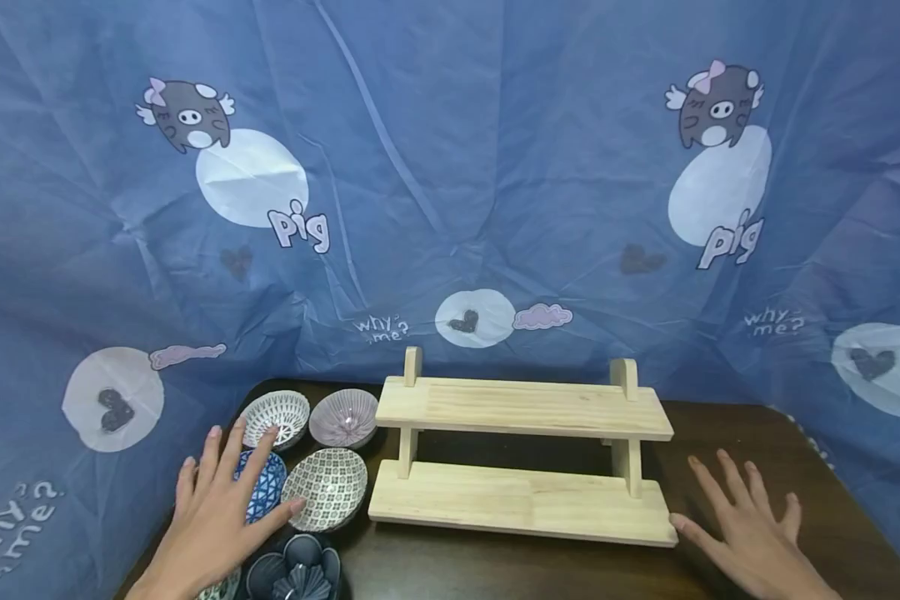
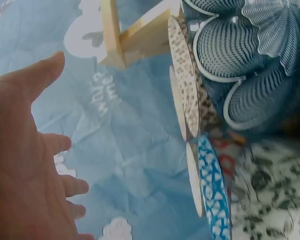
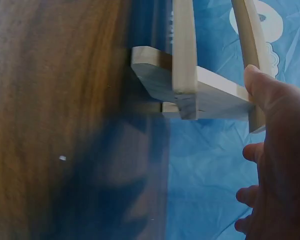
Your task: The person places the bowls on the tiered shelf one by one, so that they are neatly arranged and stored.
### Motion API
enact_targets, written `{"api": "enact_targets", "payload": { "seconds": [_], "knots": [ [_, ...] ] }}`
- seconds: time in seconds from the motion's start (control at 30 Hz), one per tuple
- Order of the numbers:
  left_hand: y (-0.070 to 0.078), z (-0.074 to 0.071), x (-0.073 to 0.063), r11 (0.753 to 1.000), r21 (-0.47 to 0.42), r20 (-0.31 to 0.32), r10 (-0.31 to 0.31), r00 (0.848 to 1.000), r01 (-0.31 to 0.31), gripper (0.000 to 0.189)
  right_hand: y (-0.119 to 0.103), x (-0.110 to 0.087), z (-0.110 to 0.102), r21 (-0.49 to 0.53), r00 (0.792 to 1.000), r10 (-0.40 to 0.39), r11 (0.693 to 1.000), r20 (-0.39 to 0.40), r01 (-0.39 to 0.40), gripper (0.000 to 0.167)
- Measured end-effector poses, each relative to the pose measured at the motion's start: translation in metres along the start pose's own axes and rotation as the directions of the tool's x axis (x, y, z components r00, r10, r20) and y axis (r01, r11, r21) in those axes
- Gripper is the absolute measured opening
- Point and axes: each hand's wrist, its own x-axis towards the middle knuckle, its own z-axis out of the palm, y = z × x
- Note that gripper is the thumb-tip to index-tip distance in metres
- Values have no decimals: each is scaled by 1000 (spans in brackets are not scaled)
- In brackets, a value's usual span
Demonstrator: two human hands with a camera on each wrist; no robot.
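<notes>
My left hand (image 1: 213, 517) hovers with spread fingers over a group of bowls at the left; the left wrist view shows it apart from them. Around it are a blue-and-white bowl (image 1: 264, 487), a bowl with a dark grid pattern (image 1: 328, 490), a white bowl with dark strokes (image 1: 277, 415) and a purplish striped bowl (image 1: 343, 418). A dark petal-shaped dish (image 1: 300, 571) lies nearest the front. My right hand (image 1: 750, 529), fingers spread, is just right of a two-tier wooden shelf (image 1: 525, 408). Nothing is held in either hand.
The shelf stands on a dark brown table (image 1: 540, 567). A blue printed cloth (image 1: 450, 167) hangs behind and along both sides. A green-and-white patterned bowl (image 2: 270, 195) sits close to the petal dish, partly hidden by my left hand in the head view.
</notes>
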Motion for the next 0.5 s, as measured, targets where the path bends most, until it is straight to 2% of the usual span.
{"api": "enact_targets", "payload": {
  "seconds": [0.27,0.5],
  "knots": [
    [-27,-8,-18,995,-33,13,-97,995,97,100,1,-1,15,50,1000,-2,999,-3,2,80],
    [-50,-5,-32,978,-21,43,-205,978,206,100,2,-4,24,104,999,-47,993,-28,49,69]
  ]
}}
